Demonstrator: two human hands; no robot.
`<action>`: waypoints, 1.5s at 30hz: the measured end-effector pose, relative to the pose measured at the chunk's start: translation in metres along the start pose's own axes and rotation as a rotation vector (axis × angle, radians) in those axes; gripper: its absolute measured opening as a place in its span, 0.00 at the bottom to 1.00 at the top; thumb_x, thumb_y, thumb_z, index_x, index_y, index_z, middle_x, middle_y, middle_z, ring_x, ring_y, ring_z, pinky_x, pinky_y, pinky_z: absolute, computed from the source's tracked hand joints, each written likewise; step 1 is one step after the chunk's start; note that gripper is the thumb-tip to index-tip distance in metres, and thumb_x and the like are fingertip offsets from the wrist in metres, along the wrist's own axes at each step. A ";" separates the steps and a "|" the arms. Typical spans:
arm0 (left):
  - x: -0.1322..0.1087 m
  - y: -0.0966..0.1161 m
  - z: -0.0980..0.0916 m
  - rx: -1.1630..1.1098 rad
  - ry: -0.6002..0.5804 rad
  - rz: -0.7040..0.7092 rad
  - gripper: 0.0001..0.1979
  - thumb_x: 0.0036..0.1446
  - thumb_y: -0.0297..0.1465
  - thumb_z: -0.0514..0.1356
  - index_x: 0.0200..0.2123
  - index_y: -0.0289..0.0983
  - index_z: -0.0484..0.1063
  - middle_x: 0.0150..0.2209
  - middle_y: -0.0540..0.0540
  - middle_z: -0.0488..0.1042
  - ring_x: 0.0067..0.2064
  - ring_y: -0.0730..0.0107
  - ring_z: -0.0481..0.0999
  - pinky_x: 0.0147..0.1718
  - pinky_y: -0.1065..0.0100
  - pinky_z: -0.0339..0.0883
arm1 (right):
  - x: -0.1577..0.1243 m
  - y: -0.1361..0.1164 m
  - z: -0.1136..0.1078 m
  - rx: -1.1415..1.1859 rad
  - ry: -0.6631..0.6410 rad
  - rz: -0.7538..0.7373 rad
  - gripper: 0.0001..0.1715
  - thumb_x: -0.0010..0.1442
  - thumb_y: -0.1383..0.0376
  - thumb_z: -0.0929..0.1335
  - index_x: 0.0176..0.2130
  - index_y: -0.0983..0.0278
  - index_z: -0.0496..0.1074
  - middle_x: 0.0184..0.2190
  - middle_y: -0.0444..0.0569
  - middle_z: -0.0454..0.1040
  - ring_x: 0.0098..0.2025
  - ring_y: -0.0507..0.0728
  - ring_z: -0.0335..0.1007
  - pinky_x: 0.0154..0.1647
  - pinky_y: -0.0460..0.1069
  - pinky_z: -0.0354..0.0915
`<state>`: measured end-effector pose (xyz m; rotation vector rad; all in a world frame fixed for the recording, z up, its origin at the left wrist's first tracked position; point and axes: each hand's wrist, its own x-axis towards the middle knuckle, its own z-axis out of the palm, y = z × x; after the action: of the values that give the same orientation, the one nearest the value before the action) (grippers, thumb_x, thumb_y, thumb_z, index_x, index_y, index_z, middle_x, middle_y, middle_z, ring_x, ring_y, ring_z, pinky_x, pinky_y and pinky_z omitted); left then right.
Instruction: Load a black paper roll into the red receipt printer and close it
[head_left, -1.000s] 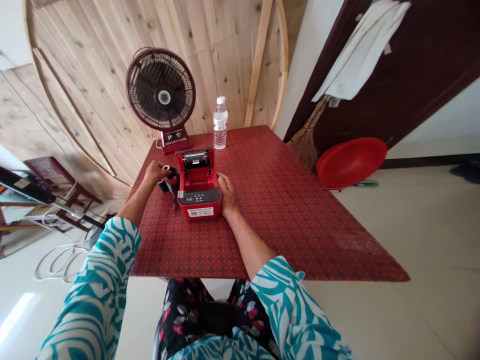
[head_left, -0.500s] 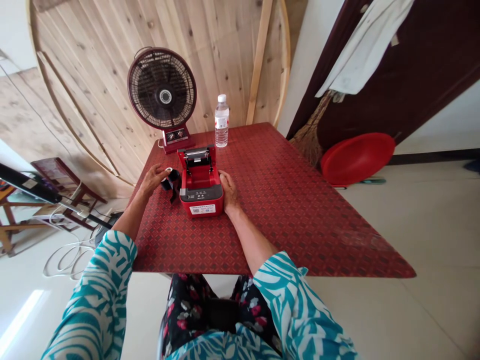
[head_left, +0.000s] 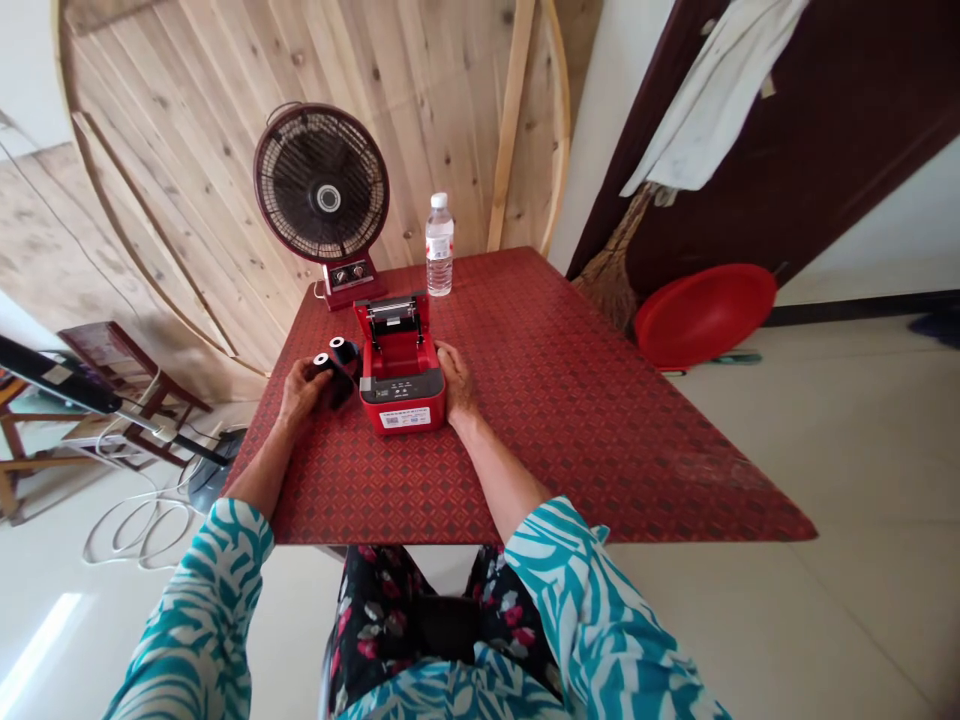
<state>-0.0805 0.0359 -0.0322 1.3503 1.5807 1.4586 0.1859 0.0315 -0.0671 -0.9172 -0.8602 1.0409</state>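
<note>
A small red label printer (head_left: 405,388) stands on the table with its lid (head_left: 393,318) tipped up at the back and its inner bay exposed. My right hand (head_left: 457,384) is wrapped round the printer's right side. Left of the printer, my left hand (head_left: 301,392) closes on a black ribbon roll (head_left: 324,376) with a white core end. A second black ribbon roll (head_left: 343,352) sits just behind it, with dark ribbon film between the two. The underside of the held roll is hidden by fingers and film.
The table has a red patterned cover (head_left: 540,430). Behind the printer stand a dark red fan (head_left: 328,200) and a clear water bottle (head_left: 439,250). A red basin (head_left: 705,315) and a straw broom (head_left: 611,265) are beyond the right edge; chairs (head_left: 120,390) and cables are at left.
My left hand has come nearer to me and closed on one ribbon roll, which now stands apart from the other. My right hand stays on the printer. The view has shifted slightly.
</note>
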 end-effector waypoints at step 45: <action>-0.081 0.055 0.047 0.091 -0.327 0.659 0.22 0.66 0.47 0.51 0.38 0.40 0.79 0.46 0.40 0.79 0.54 0.57 0.74 0.57 0.52 0.65 | 0.004 0.004 -0.002 -0.004 -0.023 0.024 0.28 0.55 0.44 0.66 0.48 0.57 0.74 0.51 0.48 0.78 0.54 0.59 0.72 0.61 0.59 0.65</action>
<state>0.0023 -0.0294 -0.0064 2.1730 1.0426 1.4165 0.1880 0.0359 -0.0710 -0.9226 -0.8719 1.0727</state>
